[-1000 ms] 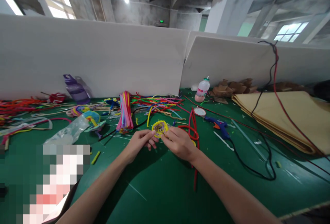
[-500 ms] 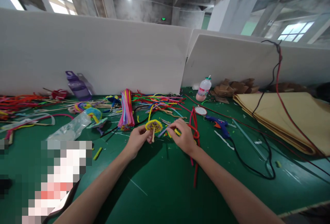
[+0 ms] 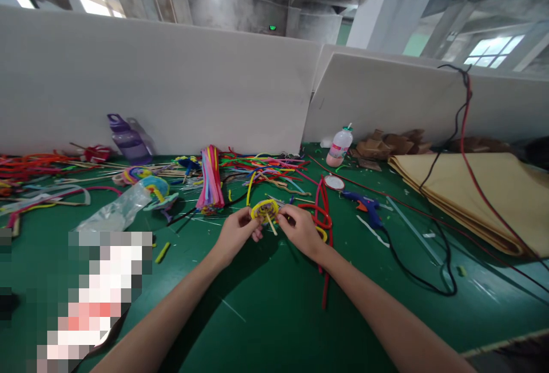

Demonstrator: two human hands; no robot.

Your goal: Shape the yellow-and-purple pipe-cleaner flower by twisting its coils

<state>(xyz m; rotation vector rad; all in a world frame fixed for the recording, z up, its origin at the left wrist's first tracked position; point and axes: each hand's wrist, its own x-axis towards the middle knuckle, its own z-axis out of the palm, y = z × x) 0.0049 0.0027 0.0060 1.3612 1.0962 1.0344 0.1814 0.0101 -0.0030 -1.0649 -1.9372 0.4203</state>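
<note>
Yellow coiled disc (image 3: 265,209) on a thin wooden stick (image 3: 271,225), held just above the green worktop (image 3: 257,316). The disc's flat face tilts up toward the camera; the stick's long axis runs from the disc down and to the right. Left hand (image 3: 237,231) closes its fingers on the disc's lower left edge; right hand (image 3: 300,229) pinches its right edge, fingers curled. Both forearms converge from the near edge. Loose pipe cleaners (image 3: 257,170) crowd beyond the disc; bare worktop lies nearer.
</note>
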